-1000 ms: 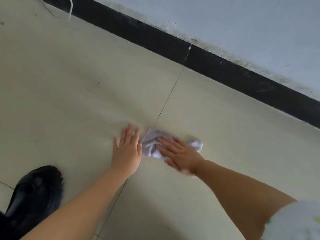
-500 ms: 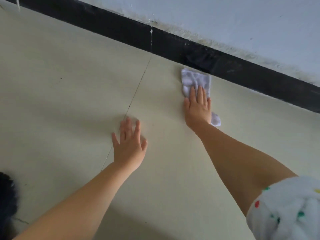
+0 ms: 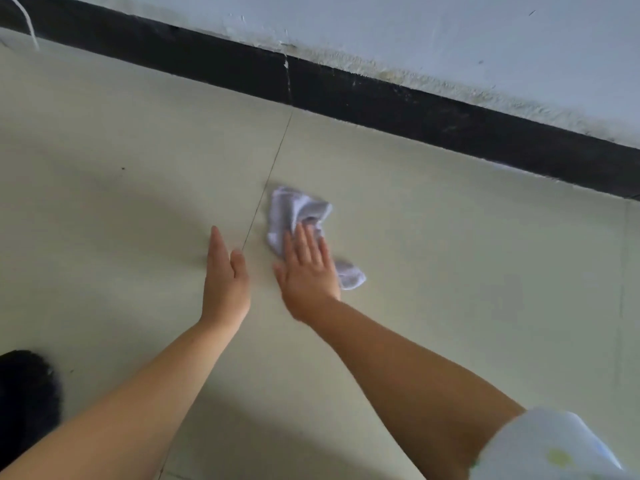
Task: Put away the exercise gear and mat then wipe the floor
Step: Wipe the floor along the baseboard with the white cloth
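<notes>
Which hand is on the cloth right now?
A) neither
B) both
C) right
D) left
C: the right hand presses flat on the cloth, while the left hand is on the floor beside it, apart from the cloth.

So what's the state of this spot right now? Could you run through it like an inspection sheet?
Surface: pale tiled floor, a grout line running toward the wall.
Job's things: crumpled white cloth on the floor.
Clutter: dark object at the lower left edge, too blurred to name.
Hands: right hand presses flat on the cloth; left hand open, fingers straight, beside it.
Cables: thin white cord at the top left corner.
Surroundings: black baseboard under a pale wall, scuffed along the join.
</notes>
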A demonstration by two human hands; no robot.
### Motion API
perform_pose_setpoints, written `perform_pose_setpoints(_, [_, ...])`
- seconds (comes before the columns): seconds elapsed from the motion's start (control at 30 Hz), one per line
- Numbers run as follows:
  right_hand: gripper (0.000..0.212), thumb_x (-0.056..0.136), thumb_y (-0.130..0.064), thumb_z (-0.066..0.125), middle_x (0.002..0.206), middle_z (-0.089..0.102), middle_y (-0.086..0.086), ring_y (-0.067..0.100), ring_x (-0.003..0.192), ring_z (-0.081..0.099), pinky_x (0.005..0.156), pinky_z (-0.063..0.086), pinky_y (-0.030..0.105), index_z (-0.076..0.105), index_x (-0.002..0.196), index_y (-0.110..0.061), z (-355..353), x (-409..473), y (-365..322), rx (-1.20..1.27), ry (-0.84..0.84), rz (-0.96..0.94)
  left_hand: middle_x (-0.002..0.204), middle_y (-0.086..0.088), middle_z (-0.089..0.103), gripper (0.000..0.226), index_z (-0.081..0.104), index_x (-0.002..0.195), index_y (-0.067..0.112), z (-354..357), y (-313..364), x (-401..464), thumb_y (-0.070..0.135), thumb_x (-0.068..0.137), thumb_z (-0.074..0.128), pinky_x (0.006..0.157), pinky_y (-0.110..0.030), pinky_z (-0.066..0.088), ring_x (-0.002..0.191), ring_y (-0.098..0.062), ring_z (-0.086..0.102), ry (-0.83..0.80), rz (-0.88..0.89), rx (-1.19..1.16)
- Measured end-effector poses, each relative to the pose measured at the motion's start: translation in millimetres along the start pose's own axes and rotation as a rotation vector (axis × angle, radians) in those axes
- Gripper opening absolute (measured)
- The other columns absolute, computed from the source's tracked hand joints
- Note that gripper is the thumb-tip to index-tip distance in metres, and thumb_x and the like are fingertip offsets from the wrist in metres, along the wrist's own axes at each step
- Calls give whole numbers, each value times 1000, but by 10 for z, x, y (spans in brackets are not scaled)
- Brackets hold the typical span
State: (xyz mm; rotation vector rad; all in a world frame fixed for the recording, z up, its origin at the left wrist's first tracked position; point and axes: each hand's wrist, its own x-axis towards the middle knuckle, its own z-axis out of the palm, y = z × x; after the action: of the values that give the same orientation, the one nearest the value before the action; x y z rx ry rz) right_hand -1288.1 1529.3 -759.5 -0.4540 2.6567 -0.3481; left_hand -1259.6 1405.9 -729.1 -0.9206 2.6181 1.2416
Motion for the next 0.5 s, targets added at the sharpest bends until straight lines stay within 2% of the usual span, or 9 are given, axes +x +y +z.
perform_pose_setpoints(0.07, [61, 102, -44, 10, 157, -21, 5, 16, 142, -27, 116, -17, 37, -11, 150, -14, 117, -255, -327, -81, -193, -297, 159, -8, 16, 51, 13, 151, 9, -93, -53, 13, 19, 103, 25, 117, -29, 14, 146, -19, 16, 28, -42, 36])
perform_pose_setpoints(0.1, [61, 101, -45, 10, 158, -20, 3, 14, 142, -27, 117, -17, 37, -11, 151, -16, 160, -357, -333, -100, -238, -410, 158, -9, 17, 50, 15, 151, 8, -133, -92, 5, 20, 103, 24, 118, -34, 15, 146, -21, 16, 27, -39, 89])
perform_pose_setpoints(0.17, [62, 97, -46, 6, 159, -14, 1, 12, 141, -25, 116, -17, 35, -5, 151, -17, 126, -417, -116, -95, -236, -487, 159, -9, 15, 49, 19, 150, 10, -188, -193, -19, 21, 103, 25, 118, -43, 13, 147, -21, 13, 1, -39, 259])
perform_pose_setpoints(0.23, [69, 90, -47, -3, 159, -8, 3, 13, 139, -23, 118, -12, 37, 2, 152, -15, 26, -401, 294, -100, -122, -353, 160, -6, 11, 48, 23, 150, 16, -207, -321, -55, 24, 103, 25, 116, -49, 11, 147, -20, 8, -72, -41, 417])
perform_pose_setpoints(0.33, [77, 87, -51, 1, 160, 2, 8, 15, 144, -9, 117, -3, 37, 11, 151, -11, -266, -352, 1167, -87, 106, 67, 161, -4, 4, 49, 19, 151, 22, -208, -459, -111, 29, 103, 22, 116, -49, 7, 148, -18, 1, -166, -6, 527])
perform_pose_setpoints(0.43, [68, 97, -47, 15, 159, 1, 14, 25, 148, -2, 120, 0, 39, 8, 151, -6, -504, -276, 1588, -29, 72, 365, 161, -4, 3, 49, 19, 151, 22, -221, -486, -105, 30, 103, 22, 117, -49, 6, 148, -19, 1, -172, 17, 528])
perform_pose_setpoints(0.5, [65, 99, -40, 22, 156, 13, 23, 33, 146, 9, 119, 10, 45, 16, 148, 1, -415, -195, 1354, -22, 105, 388, 160, -4, 4, 49, 20, 151, 20, -244, -455, -94, 30, 103, 23, 117, -48, 7, 148, -19, 2, -182, -3, 472])
